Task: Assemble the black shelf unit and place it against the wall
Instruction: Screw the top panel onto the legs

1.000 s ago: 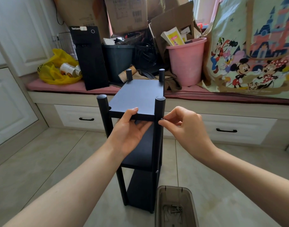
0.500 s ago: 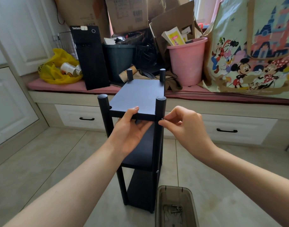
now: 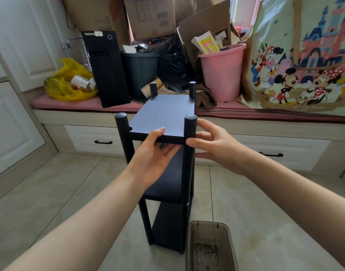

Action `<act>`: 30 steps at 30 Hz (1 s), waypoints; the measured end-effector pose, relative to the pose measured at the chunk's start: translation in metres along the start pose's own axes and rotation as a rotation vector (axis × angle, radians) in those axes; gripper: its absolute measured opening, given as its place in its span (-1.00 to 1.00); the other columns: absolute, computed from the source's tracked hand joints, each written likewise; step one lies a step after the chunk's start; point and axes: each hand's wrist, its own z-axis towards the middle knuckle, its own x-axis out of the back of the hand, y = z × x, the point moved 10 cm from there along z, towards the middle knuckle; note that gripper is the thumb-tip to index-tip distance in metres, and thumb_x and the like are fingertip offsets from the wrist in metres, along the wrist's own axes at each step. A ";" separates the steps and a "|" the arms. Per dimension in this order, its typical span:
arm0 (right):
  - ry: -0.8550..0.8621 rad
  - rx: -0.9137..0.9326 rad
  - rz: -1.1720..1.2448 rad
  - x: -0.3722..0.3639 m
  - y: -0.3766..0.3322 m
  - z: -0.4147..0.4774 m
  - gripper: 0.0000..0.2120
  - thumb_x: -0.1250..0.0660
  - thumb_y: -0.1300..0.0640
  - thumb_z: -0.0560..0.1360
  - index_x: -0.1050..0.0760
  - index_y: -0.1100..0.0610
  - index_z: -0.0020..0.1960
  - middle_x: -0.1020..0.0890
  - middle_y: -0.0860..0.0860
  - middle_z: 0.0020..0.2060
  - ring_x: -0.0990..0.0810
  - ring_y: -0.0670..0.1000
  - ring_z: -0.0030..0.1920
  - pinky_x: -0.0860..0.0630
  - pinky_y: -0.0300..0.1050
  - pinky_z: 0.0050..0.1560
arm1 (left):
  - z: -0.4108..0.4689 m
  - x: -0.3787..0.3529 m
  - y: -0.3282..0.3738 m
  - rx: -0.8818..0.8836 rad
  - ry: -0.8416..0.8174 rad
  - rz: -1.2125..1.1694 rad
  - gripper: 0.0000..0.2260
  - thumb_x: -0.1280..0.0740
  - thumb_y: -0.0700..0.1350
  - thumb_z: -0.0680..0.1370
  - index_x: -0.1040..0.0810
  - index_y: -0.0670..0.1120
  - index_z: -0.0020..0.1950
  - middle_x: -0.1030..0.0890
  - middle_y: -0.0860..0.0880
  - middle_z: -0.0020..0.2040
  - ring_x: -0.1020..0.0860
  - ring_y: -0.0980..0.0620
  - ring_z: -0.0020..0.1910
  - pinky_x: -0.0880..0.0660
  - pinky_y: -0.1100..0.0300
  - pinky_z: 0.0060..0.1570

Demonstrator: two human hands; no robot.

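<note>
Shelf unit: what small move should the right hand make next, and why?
Probably reach down to the tray for a screw: the right hand is open and empty beside the front right post, while the left hand holds the top shelf.

shelf unit [image 3: 165,114]: matt black, smooth boards | floor [image 3: 50,192]: glossy pale tiles | bucket [image 3: 222,75]: pink matt plastic | box [image 3: 206,233]: smoky translucent plastic | screws [image 3: 209,248]: shiny metal | bag [image 3: 69,94]: crinkled glossy yellow plastic | cartons [image 3: 150,16]: brown matt cardboard

"ThinkCentre" badge, top of black computer tower [image 3: 107,69].
</note>
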 end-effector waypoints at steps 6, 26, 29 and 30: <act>-0.053 -0.043 0.108 0.002 0.005 0.008 -0.38 -0.51 0.17 0.36 -0.47 0.03 0.40 -0.69 0.03 0.14 -0.65 0.04 0.19 -0.50 0.17 0.30 | -0.007 0.009 0.006 -0.013 0.152 0.149 -0.61 -0.33 -0.13 0.62 -0.45 -0.20 0.43 -0.71 -0.17 0.12 -0.69 -0.11 0.11 -0.66 0.10 0.01; -0.099 -0.048 0.166 0.000 0.008 0.007 -0.51 -0.52 0.12 0.36 -0.59 -0.05 0.28 -0.58 0.25 0.23 -0.63 0.14 0.21 -0.53 0.14 0.28 | -0.017 -0.074 0.031 -0.639 -0.136 1.893 -0.50 -0.47 0.13 0.49 -0.55 0.01 0.39 -0.56 -0.01 0.38 -0.32 0.00 0.53 -0.06 0.02 0.56; -0.111 -0.055 0.164 -0.001 0.009 0.006 -0.48 -0.52 0.09 0.32 -0.60 -0.06 0.27 -0.58 0.22 0.24 -0.65 0.08 0.16 -0.50 0.18 0.30 | -0.014 -0.072 0.033 -0.654 -0.136 1.837 -0.59 -0.47 0.11 0.49 -0.60 0.07 0.32 -0.62 0.03 0.31 -0.47 -0.01 0.43 -0.09 0.02 0.52; -0.112 -0.057 0.163 -0.001 0.009 0.006 -0.49 -0.52 0.08 0.32 -0.59 -0.06 0.28 -0.60 0.20 0.23 -0.66 0.07 0.15 -0.51 0.18 0.29 | -0.014 -0.071 0.034 -0.658 -0.127 1.830 -0.60 -0.47 0.12 0.49 -0.61 0.08 0.31 -0.64 0.04 0.28 -0.50 0.00 0.39 -0.10 0.01 0.51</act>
